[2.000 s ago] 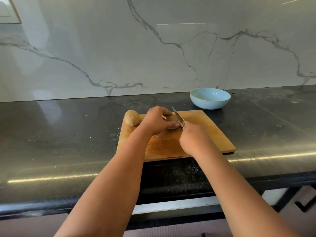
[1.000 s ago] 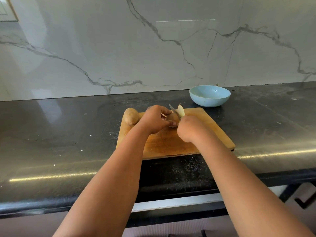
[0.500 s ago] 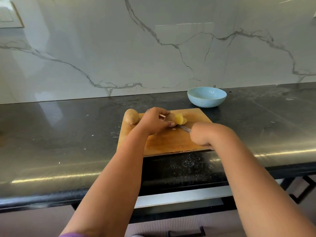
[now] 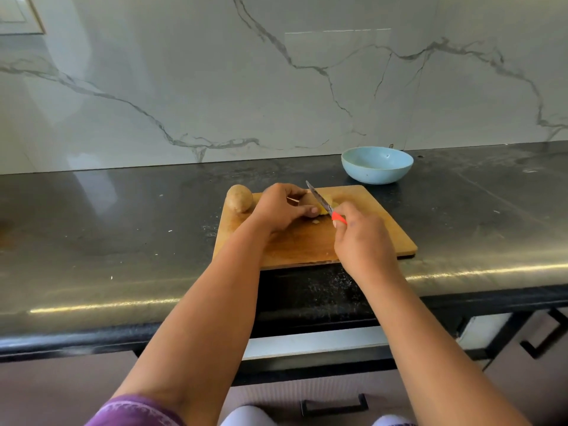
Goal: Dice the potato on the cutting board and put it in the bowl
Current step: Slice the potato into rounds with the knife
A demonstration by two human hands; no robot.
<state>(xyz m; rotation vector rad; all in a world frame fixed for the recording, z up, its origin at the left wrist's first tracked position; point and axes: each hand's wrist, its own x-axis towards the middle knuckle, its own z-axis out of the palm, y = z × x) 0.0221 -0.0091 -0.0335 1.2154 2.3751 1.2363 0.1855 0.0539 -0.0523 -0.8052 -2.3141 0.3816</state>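
Potato [image 4: 310, 202] under knife [image 4: 319, 199]; spare potato [image 4: 239, 198], bowl [image 4: 377, 165] nearby.

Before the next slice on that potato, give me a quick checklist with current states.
1. Left hand steadies the cut brown potato: ok.
2. Right hand grips the red-handled kitchen knife: ok.
3. Left fingertips away from the blade: cannot tell, they sit very close.
4. Wooden cutting board flat on the black stone counter: ok.
5. Light blue round bowl behind the board, nothing seen inside: ok.
6. Whole brown potato at the board's far left corner, apart from the blade: ok.
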